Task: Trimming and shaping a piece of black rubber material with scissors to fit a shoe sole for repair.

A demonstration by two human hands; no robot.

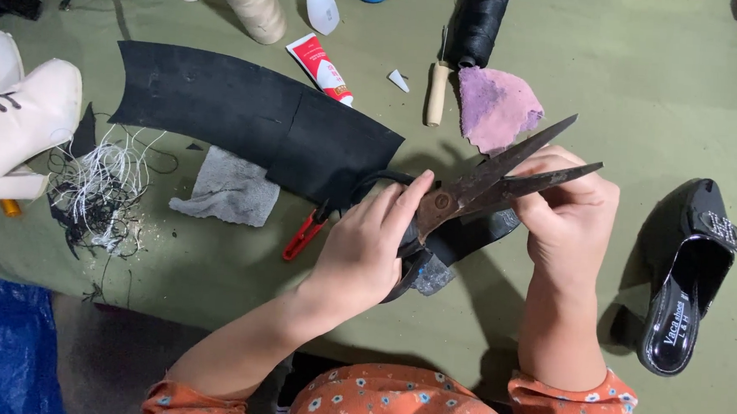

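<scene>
At the centre of the frame our left hand [366, 249] wraps closed around the handles of the rusty scissors [487, 184], blades slightly parted. Our right hand [566, 213] pinches a dark strip [476, 234] just under the blades. A black heeled shoe [684, 274] lies at right.

Black piece [468, 237] mostly behind hands
</scene>
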